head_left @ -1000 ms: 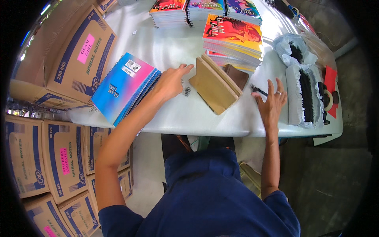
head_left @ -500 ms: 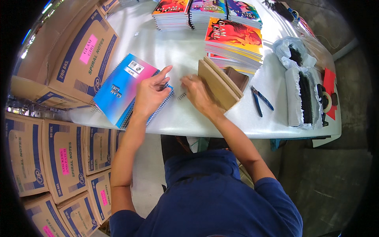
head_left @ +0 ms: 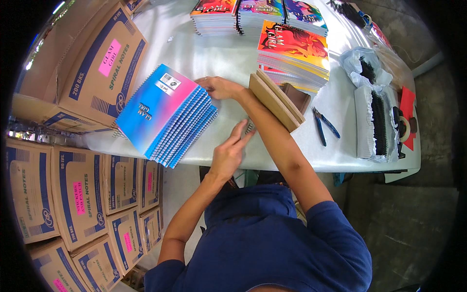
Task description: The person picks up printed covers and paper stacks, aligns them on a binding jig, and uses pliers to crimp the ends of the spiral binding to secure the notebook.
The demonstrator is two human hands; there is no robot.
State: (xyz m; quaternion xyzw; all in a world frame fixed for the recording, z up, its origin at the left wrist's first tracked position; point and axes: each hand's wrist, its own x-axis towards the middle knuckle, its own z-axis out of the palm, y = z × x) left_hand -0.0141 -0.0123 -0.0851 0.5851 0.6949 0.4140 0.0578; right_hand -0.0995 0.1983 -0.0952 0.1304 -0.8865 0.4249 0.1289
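Observation:
A stack of blue-and-pink spiral notebooks (head_left: 154,108) lies at the table's left front, its wire-bound side angled toward me and the front of the stack jutting past the table edge. My right hand (head_left: 219,88) reaches across to the stack's far right corner. Its fingers are curled there, and the tips are partly hidden, so what they hold does not show. Nearer to me, my left hand (head_left: 228,153) is over the front edge of the table, with a short wire coil (head_left: 249,128) between its fingertips. Beside my right forearm stand upright brown boards (head_left: 275,101).
Red-covered notebooks (head_left: 293,44) are piled behind the boards, with more notebook stacks (head_left: 214,19) farther back. Blue-handled pliers (head_left: 324,125) lie to the right, near a paper-wrapped bundle of black coils (head_left: 377,121). A large carton (head_left: 104,63) stands at left; more cartons (head_left: 78,194) are stacked below.
My left hand has drawn back from the notebooks toward me and rightward. My right hand has moved forward and left to the stack's corner, crossing beyond the left. More of the stack shows.

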